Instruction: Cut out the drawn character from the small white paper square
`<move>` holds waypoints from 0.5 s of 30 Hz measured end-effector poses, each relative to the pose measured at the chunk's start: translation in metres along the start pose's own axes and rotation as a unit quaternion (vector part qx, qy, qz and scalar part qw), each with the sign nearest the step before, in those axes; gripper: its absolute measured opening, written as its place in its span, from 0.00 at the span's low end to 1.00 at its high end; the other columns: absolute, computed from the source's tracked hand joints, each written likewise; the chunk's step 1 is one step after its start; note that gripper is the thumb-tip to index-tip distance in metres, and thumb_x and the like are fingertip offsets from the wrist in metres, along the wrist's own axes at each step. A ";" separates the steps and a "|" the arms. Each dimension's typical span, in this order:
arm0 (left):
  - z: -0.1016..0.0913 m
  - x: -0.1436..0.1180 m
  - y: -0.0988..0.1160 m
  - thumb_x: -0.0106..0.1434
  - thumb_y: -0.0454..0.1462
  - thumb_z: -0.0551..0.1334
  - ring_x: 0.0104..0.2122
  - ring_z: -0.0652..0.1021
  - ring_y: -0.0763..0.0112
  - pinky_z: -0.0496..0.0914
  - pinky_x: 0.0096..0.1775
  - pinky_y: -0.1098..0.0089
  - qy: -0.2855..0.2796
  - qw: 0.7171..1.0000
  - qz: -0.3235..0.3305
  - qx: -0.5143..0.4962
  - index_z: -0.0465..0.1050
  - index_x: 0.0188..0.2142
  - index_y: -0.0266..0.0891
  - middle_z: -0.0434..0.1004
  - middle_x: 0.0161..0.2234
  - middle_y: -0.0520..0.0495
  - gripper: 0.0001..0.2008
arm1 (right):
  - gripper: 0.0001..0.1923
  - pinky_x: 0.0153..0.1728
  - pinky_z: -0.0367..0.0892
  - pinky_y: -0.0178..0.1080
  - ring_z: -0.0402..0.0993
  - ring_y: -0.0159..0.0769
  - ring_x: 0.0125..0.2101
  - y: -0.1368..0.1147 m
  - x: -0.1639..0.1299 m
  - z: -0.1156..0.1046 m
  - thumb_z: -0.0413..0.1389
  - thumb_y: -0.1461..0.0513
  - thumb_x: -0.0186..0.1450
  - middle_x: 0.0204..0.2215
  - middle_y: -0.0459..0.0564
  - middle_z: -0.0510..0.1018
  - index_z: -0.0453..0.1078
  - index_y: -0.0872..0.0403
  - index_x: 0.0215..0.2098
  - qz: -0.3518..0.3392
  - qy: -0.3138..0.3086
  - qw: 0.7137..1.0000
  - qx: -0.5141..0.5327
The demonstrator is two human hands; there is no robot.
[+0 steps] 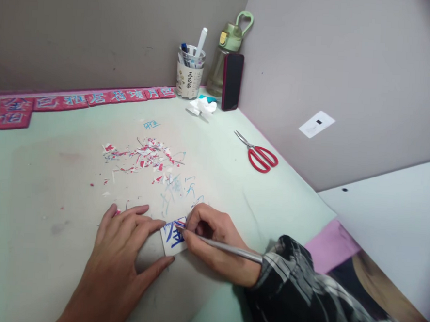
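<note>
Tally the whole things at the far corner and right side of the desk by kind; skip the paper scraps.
Scissors: 1
Pen cup: 1
Water bottle: 1
Phone: 1
Crumpled tissue: 1
Total: 5

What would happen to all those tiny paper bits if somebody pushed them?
The paper bits look very thin and light, so they would probably slide and scatter, and even a breath might move them. They lie loose on the smooth green mat, so little holds them in place. They seem floppy and hard to pinch up singly.
</note>
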State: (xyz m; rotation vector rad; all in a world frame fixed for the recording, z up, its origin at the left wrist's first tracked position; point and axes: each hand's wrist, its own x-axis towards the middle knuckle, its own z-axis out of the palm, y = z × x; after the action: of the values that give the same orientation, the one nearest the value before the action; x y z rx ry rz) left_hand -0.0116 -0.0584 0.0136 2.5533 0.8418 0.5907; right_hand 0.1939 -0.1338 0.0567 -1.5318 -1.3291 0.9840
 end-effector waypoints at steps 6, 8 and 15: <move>0.000 -0.001 0.000 0.64 0.49 0.65 0.56 0.71 0.48 0.51 0.64 0.36 0.002 1.000 0.007 0.002 0.67 0.50 0.49 0.77 0.45 0.46 0.19 | 0.06 0.26 0.56 0.32 0.59 0.27 0.24 -0.001 0.001 0.000 0.56 0.66 0.62 0.25 0.41 0.66 0.64 0.53 0.28 -0.018 -0.004 0.999 -0.026; -0.001 -0.001 -0.001 0.64 0.49 0.65 0.56 0.71 0.48 0.51 0.64 0.36 0.001 1.000 0.008 0.004 0.67 0.51 0.49 0.77 0.45 0.46 0.18 | 0.06 0.27 0.56 0.32 0.59 0.28 0.24 -0.001 0.001 0.000 0.56 0.67 0.62 0.25 0.41 0.66 0.65 0.53 0.29 -0.019 -0.010 0.999 -0.026; -0.001 0.000 -0.002 0.65 0.49 0.64 0.57 0.70 0.49 0.50 0.65 0.38 0.007 1.000 0.015 0.013 0.67 0.51 0.49 0.78 0.46 0.46 0.18 | 0.06 0.26 0.55 0.32 0.58 0.28 0.24 -0.002 0.000 -0.002 0.55 0.67 0.62 0.25 0.41 0.66 0.63 0.52 0.29 -0.032 -0.030 0.999 -0.019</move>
State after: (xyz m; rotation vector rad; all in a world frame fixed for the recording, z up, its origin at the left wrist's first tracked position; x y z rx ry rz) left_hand -0.0131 -0.0565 0.0137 2.5922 0.8206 0.6107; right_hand 0.1952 -0.1336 0.0589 -1.4889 -1.4384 0.9748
